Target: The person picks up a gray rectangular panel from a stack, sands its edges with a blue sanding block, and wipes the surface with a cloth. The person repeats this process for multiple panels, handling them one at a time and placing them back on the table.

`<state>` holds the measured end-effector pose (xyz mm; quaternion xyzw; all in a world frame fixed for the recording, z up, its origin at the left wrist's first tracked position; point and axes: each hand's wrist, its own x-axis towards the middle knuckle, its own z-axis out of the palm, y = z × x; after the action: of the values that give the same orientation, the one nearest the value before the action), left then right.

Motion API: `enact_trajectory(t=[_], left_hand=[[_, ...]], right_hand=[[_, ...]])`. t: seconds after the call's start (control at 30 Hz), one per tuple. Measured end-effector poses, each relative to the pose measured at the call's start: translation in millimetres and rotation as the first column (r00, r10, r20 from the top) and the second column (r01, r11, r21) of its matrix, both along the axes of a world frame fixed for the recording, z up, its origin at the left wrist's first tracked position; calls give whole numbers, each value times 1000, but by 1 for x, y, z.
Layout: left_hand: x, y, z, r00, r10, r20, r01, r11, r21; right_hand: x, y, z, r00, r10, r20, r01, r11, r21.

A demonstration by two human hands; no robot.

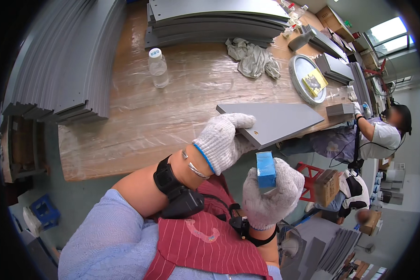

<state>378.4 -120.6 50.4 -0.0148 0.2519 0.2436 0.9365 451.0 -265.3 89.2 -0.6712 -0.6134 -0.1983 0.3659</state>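
My left hand (225, 140), in a white knit glove with a blue cuff edge, is closed on the near left end of a grey board (280, 122). Its thumb lies on the top face and the fingers are hidden underneath. The board is flat and angled at its right end, with a small hole near my hand. In my gloved right hand (276, 193) a blue rectangular block (266, 170) is gripped between thumb and fingers. Block and hand are just below the board's near edge, apart from it.
Grey boards (65, 56) stand stacked at left; another stack (214, 28) lies at the back. A clear bottle (159, 72), a crumpled cloth (254, 60) and a round grey lid (299, 77) with a yellow pad (314, 82) rest on the film-covered table (126, 144). Co-workers (382, 135) are at right.
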Motion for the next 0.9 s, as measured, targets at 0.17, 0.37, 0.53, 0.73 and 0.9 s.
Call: enact_trajectory(t=[0.17, 0.37, 0.53, 0.73, 0.9], left_hand=[[-6, 1, -4, 999, -34, 18, 35, 999, -18], [-19, 3, 40, 977, 67, -204, 53, 847, 530], [-46, 33, 71, 897, 292, -333, 301, 150, 942], [-64, 45, 113, 919, 367, -146, 391, -788, 477], [-66, 50, 110, 916, 400, -20, 375, -841, 390]], right_hand=[[-3, 4, 0, 1000, 17, -8, -17, 1000, 26], [17, -31, 29, 986, -77, -150, 88, 994, 69], [38, -33, 36, 809, 107, -578, 132, 925, 356], [52, -10, 49, 334, 456, -825, 142, 841, 522], [61, 9, 33, -73, 465, -882, -76, 880, 470]])
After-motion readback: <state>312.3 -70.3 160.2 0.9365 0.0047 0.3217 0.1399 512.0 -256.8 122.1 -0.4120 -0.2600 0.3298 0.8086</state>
